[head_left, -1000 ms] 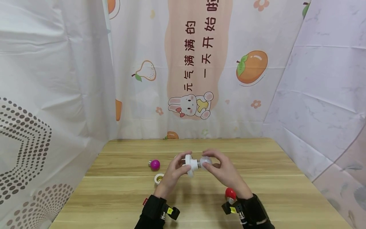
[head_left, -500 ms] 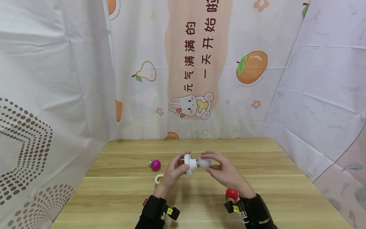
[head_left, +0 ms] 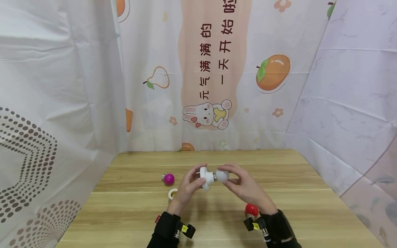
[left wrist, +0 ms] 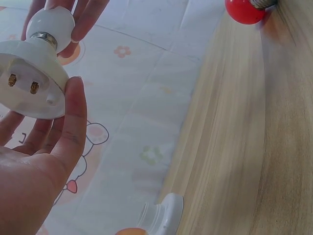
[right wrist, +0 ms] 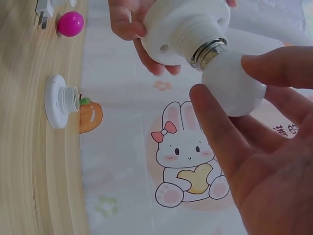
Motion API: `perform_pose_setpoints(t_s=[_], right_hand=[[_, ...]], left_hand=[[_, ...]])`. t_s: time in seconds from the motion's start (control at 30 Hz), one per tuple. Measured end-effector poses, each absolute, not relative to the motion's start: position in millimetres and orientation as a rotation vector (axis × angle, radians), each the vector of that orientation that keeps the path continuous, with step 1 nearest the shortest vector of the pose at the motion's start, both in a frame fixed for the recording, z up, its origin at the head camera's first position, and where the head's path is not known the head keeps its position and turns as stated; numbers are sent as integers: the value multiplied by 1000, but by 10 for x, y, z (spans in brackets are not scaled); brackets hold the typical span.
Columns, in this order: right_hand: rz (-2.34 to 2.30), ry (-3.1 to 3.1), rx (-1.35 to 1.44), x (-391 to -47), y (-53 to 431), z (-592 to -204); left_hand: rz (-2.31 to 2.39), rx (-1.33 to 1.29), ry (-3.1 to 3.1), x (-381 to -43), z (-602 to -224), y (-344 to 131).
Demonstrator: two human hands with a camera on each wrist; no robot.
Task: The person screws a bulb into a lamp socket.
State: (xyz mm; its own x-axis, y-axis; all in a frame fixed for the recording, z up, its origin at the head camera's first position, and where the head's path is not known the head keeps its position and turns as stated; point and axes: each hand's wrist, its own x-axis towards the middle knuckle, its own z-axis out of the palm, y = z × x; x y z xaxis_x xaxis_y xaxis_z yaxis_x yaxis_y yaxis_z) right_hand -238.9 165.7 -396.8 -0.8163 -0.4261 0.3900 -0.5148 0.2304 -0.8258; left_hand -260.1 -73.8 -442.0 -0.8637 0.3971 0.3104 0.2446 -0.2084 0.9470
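My left hand (head_left: pixel 187 186) holds a white lamp socket (head_left: pixel 208 177) by its wide round base, thumb on the near side and fingers behind. Two brass-coloured prongs (left wrist: pixel 34 87) show inside the base in the left wrist view. A white light bulb (head_left: pixel 222 175) is in the mouth of the socket, part of its metal screw thread (right wrist: pixel 209 53) still showing. The thumb and fingers of my right hand (head_left: pixel 245 185) curve around the bulb's globe. Both things are held up over the wooden table (head_left: pixel 211 224), lined up with each other.
On the left of the table lie a purple bulb (head_left: pixel 169 179) and a second white socket (right wrist: pixel 57 102). A white piece with metal prongs (right wrist: pixel 45 7) is near the purple bulb. A red bulb (head_left: pixel 252 209) lies by my right wrist. A printed curtain (head_left: pixel 155 113) hangs behind.
My right thumb has slid down off the front of the bulb, and the right wrist has turned slightly, baring more of the globe. The left hand and socket stay almost still.
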Motion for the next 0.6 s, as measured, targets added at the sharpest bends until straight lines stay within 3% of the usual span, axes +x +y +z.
perform_pose_setpoints(t_s=[0.6], right_hand=[[1576, -2513, 741, -2394, 1629, -3982]], left_hand=[[2222, 758, 1928, -2593, -4420, -738]])
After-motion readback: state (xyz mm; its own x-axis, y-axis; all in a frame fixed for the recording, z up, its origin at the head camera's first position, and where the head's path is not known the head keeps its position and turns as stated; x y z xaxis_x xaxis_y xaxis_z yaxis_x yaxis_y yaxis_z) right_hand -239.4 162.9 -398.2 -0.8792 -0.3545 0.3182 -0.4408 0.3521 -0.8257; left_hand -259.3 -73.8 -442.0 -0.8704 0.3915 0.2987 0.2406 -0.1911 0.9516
